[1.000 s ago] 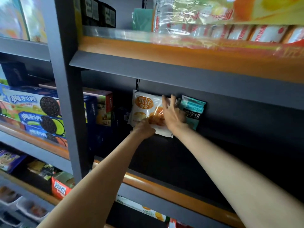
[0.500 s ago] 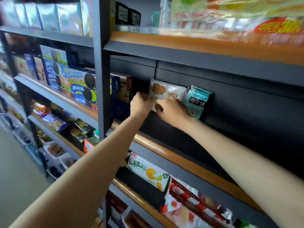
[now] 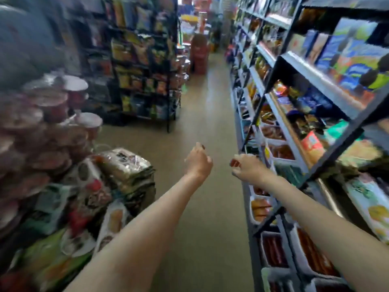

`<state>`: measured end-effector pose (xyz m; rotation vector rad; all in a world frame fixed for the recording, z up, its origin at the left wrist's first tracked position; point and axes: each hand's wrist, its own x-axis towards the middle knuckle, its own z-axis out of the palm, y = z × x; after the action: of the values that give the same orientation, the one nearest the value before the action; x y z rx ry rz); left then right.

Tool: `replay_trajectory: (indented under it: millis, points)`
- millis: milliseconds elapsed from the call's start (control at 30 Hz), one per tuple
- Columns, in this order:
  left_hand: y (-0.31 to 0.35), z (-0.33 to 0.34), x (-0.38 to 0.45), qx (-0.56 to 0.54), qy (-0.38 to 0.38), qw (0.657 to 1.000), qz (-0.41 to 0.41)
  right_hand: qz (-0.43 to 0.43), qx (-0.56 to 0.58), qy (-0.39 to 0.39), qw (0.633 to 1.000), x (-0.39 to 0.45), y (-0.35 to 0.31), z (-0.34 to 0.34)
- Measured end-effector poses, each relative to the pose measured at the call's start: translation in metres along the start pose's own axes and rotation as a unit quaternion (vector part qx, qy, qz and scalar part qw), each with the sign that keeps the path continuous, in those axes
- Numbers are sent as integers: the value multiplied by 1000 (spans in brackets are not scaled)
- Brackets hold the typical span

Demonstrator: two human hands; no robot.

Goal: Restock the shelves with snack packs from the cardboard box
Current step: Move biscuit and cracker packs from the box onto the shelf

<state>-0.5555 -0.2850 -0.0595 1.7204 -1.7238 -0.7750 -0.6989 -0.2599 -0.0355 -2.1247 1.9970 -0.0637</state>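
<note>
Two hands out over the aisle floor point(image 3: 202, 114), both empty: left hand point(image 3: 199, 162) loosely curled, right hand point(image 3: 247, 167) loosely curled. Shelves point(image 3: 299, 85) of snack packs just right of right hand. Heap of packaged goods point(image 3: 124, 167) left of left hand. Cardboard box not discernible; frame blurred.

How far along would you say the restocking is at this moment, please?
Done: cannot be judged; the shelves on the right look full but blurred. In hand: nothing, since the left hand and right hand hang loosely curled over the aisle floor. Left: fetching more packs; no cardboard box shows.
</note>
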Motion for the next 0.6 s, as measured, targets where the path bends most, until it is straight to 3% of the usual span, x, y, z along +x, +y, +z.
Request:
replay_trajectory:
  millis: [133, 300, 367, 433, 600]
  points:
    - [-105, -70, -30, 59, 17, 997, -56, -74, 28, -124, 989, 23, -109, 65]
    - [-206, -147, -65, 96, 27, 992, -76, -101, 59, -180, 977, 24, -222, 143]
    - [-234, -166, -70, 120, 14, 989, -90, -118, 5, -170, 978, 18, -250, 168]
    - [-257, -178, -73, 130, -18, 986, -104, -179, -87, -110, 974, 14, -266, 186]
    - [-287, -186, -77, 137, -94, 980, -108, -343, -286, -62, 893, 10, -262, 205]
